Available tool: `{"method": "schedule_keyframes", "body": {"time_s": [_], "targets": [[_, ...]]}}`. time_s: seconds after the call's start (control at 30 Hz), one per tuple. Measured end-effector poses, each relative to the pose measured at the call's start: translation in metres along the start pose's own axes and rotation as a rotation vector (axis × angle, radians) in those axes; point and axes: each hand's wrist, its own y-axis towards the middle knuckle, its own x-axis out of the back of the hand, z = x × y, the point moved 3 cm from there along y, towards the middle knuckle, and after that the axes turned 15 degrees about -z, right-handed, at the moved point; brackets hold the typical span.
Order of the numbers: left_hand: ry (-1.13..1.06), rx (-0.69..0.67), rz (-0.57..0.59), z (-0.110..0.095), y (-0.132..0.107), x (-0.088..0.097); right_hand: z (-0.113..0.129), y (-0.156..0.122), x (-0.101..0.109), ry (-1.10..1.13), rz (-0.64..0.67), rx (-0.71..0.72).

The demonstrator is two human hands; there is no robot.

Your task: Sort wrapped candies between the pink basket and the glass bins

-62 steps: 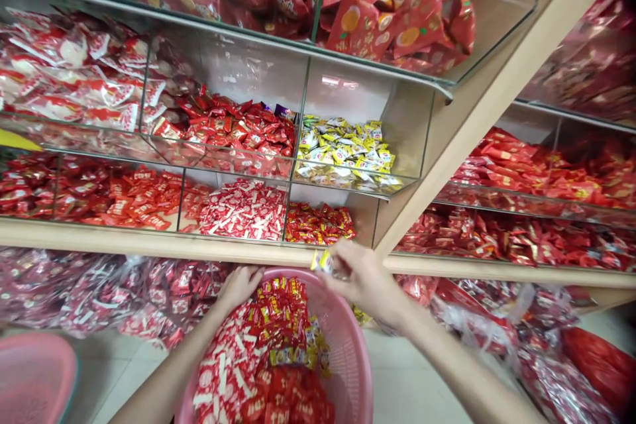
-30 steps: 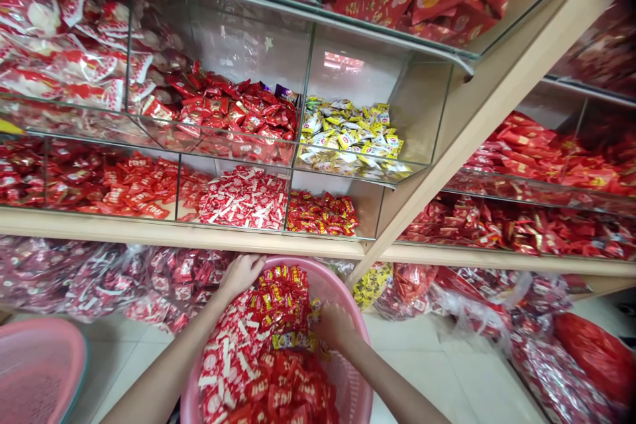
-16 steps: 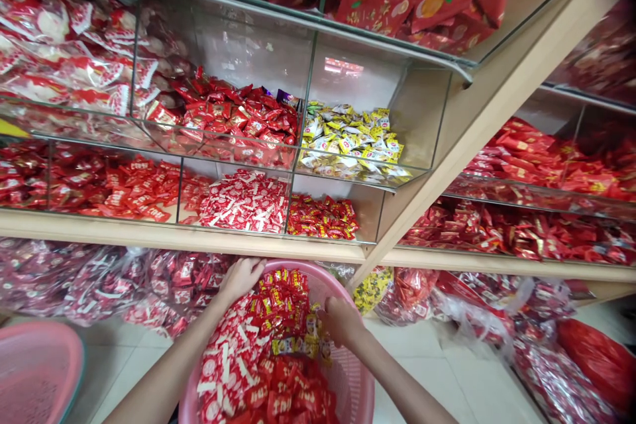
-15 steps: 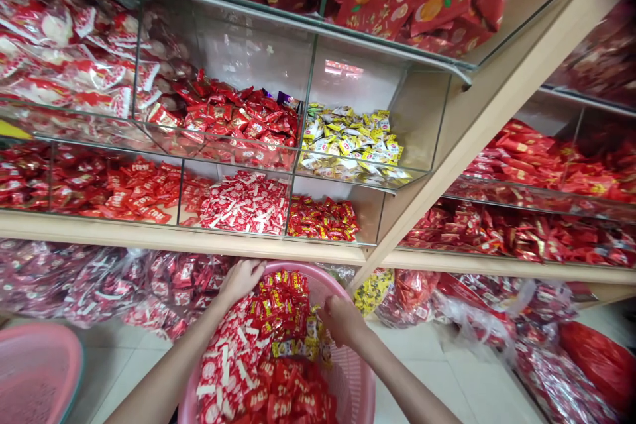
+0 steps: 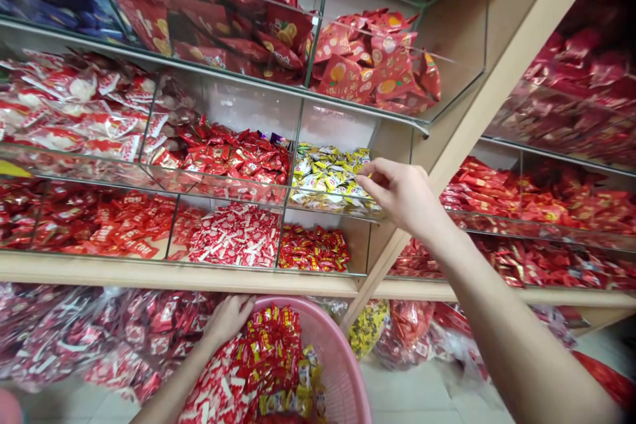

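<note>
My left hand [image 5: 229, 322] lies at the far left of the pink plastic basket [image 5: 355, 371], its fingers curled over the rim. In the basket are red-and-white wrapped candies [image 5: 213, 391], red-and-yellow ones [image 5: 271, 341] and several yellow-and-white ones [image 5: 305, 377]. Up at the shelf, my right hand [image 5: 407, 195] reaches to the right end of a clear bin with yellow-and-white wrapped candies [image 5: 325, 175]. Its thumb and fingers are drawn together in a pinch just above the bin's front. A bit of yellow shows at the fingertips, but whether it is held is unclear.
Around that bin, clear compartments hold red candies [image 5: 243, 159], red-and-white candies [image 5: 236, 235] and red-and-yellow candies [image 5: 313, 248]. A slanted-looking wooden post [image 5: 477, 119] stands at the right. Bagged candies [image 5: 84, 331] lie beneath the wooden shelf edge [image 5: 199, 278].
My right hand has risen from inside the basket to the yellow-and-white candy bin. My left hand stays at the basket rim. The view has tilted up, showing more of the upper shelf.
</note>
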Motion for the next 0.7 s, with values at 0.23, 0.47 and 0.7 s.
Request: {"method": "schedule_keyframes", "body": {"time_s": [0.23, 0.47, 0.7], "targets": [[-0.012, 0.006, -0.007, -0.002, -0.001, 0.003, -0.033, 0.036, -0.057, -0.083, 0.331, 0.289], [-0.028, 0.034, 0.005, -0.002, 0.0, 0.004, -0.027, 0.048, -0.057, -0.125, 0.311, 0.275], [-0.053, 0.007, -0.022, -0.001, 0.001, 0.003, -0.04, 0.056, -0.023, -0.252, 0.442, 0.045]]}}
